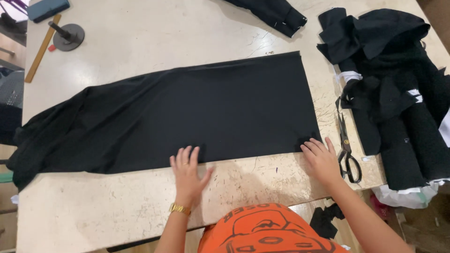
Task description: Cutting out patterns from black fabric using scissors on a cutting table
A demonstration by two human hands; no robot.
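A long piece of black fabric (187,112) lies spread flat across the pale worn table (140,33), its left end hanging over the table's left edge. My left hand (187,173), with a ring and a gold watch, rests flat with fingers spread on the table, fingertips touching the fabric's near edge. My right hand (321,159) lies flat at the fabric's near right corner, fingertips on the cloth. Neither hand holds anything.
Black-handled scissors (347,150) lie just right of my right hand. A heap of black fabric pieces (398,84) fills the right side. Another black piece (276,14) lies at the far edge. A wooden ruler (42,49), a round black stand (68,36) and a teal case (47,9) sit far left.
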